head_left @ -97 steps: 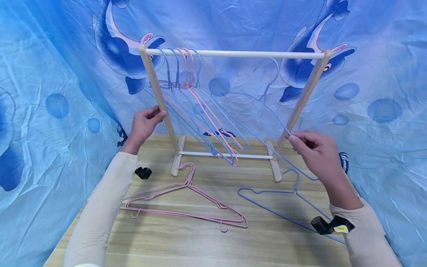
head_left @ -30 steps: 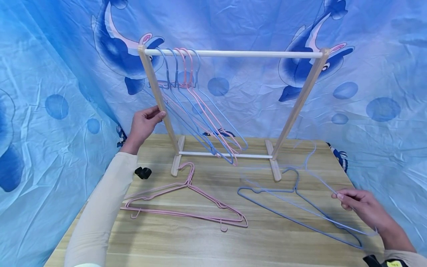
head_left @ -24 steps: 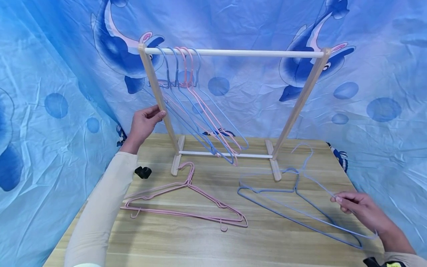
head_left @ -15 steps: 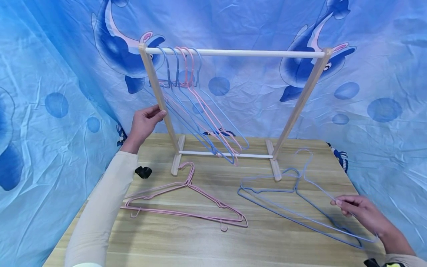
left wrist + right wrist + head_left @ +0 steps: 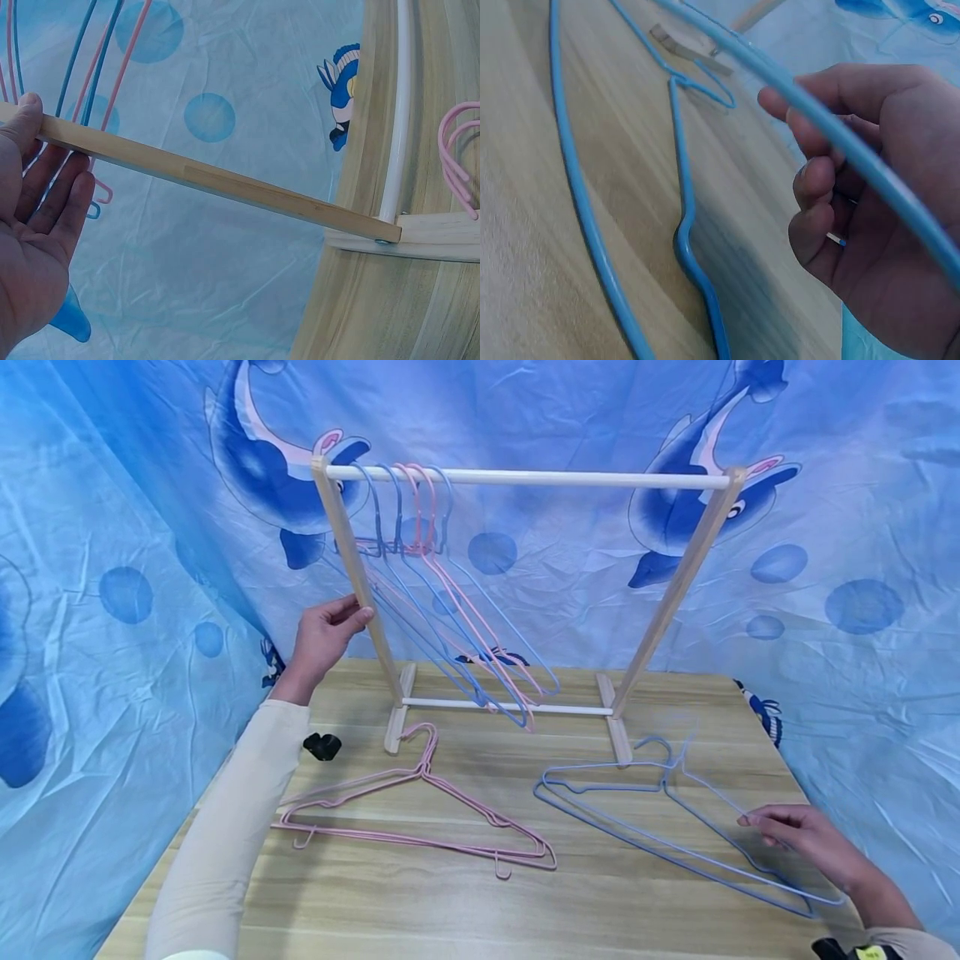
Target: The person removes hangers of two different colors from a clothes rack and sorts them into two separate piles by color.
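My left hand (image 5: pixel 326 639) pinches the left wooden post (image 5: pixel 347 539) of a small clothes rack, thumb on the near side and fingers behind. In the left wrist view the fingers (image 5: pixel 60 187) reach beneath that post. At the lower right my right hand (image 5: pixel 821 847) pinches the sloping shoulder of a light blue clothes hanger (image 5: pixel 645 837). This hanger lies low over a second blue hanger (image 5: pixel 585 790) on the table, overlapping it in the head view. The held hanger's hook is blurred. Seen from the right wrist, its long bar (image 5: pixel 855 157) crosses in front of the hand.
Several blue and pink hangers (image 5: pixel 468 618) hang at the left end of the white top rail (image 5: pixel 570 479). Some pink hangers (image 5: pixel 465 806) lie stacked on the wooden table (image 5: pixel 420 910) before the rack. A blue dolphin-print curtain (image 5: pixel 847 693) surrounds it.
My right hand has brought its blue hanger down and to the right from beside the rack's right post, then lower over the other blue hanger. The left hand stays on its post.
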The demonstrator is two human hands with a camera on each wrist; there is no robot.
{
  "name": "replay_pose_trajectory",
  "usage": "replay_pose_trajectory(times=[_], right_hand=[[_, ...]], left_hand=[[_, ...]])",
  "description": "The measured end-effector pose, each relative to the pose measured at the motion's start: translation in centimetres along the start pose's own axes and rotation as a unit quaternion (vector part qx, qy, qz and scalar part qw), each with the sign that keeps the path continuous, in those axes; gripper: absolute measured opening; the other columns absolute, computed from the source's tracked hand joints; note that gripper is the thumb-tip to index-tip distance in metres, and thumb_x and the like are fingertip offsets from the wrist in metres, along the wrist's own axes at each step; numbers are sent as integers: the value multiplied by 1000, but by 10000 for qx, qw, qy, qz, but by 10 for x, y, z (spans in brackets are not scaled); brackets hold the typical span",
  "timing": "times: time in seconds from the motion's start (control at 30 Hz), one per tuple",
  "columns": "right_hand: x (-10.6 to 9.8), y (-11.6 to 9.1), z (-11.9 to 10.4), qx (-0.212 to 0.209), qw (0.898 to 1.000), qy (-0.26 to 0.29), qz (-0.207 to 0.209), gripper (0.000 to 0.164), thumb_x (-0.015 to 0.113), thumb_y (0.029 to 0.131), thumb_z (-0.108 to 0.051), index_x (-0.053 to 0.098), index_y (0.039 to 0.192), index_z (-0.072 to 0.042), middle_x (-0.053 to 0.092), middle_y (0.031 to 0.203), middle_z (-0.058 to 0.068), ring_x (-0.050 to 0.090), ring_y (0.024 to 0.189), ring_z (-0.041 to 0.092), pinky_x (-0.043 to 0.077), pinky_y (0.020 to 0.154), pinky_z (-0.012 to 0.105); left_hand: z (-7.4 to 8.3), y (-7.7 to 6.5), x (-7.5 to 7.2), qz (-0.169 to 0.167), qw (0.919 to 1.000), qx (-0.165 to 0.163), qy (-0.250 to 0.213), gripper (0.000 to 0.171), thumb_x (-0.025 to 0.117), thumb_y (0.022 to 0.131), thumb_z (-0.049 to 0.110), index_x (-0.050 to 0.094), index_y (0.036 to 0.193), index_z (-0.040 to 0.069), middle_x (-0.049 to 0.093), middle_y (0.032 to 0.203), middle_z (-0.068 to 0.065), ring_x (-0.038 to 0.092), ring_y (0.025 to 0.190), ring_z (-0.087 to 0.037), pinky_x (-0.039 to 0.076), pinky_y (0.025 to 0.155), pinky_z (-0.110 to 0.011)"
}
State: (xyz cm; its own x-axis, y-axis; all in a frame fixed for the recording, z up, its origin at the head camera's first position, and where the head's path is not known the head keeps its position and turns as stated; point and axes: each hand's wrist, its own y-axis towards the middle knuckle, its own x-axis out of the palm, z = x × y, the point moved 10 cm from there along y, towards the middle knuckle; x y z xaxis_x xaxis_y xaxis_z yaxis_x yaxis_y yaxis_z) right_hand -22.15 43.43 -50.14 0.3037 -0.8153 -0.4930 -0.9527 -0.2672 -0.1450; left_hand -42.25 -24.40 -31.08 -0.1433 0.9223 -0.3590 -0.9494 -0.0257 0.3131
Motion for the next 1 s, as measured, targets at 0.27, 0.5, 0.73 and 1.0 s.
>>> replay_pose_trajectory(times=[0.27, 0.5, 0.73, 1.0], right_hand=[[1, 5, 13, 293, 9986, -381, 212, 35, 56, 106, -14, 64, 121, 17, 74, 98, -9, 66, 77, 10, 56, 66, 26], [5, 7, 21, 479, 9979, -420, 87, 37, 56, 107, -16, 61, 125, 16, 73, 98, -7, 67, 79, 11, 56, 66, 27], [11, 10, 19, 413, 9966, -714, 31, 37, 56, 107, -18, 63, 126, 13, 71, 95, 3, 63, 78, 8, 54, 65, 26], [10, 12, 20, 586, 9845, -1645, 135, 33, 60, 105, -28, 73, 120, -1, 72, 114, 10, 59, 89, -3, 52, 70, 23]], left_hand=[[0, 1, 0, 25, 10000, 46, -57, 54, 67, 98, 43, 61, 143, 14, 68, 132, -17, 68, 107, -7, 51, 105, -47], [0, 1, 0, 24, 10000, 68, -31, 53, 67, 98, 42, 62, 143, 14, 68, 132, -17, 68, 108, -10, 53, 104, -40], [0, 1, -1, 26, 10000, 58, -14, 53, 67, 98, 42, 62, 142, 14, 69, 131, -14, 68, 106, -6, 54, 103, -38], [1, 0, 0, 15, 10000, 58, -55, 52, 67, 98, 42, 62, 142, 15, 68, 132, -16, 67, 108, -7, 54, 103, -36]])
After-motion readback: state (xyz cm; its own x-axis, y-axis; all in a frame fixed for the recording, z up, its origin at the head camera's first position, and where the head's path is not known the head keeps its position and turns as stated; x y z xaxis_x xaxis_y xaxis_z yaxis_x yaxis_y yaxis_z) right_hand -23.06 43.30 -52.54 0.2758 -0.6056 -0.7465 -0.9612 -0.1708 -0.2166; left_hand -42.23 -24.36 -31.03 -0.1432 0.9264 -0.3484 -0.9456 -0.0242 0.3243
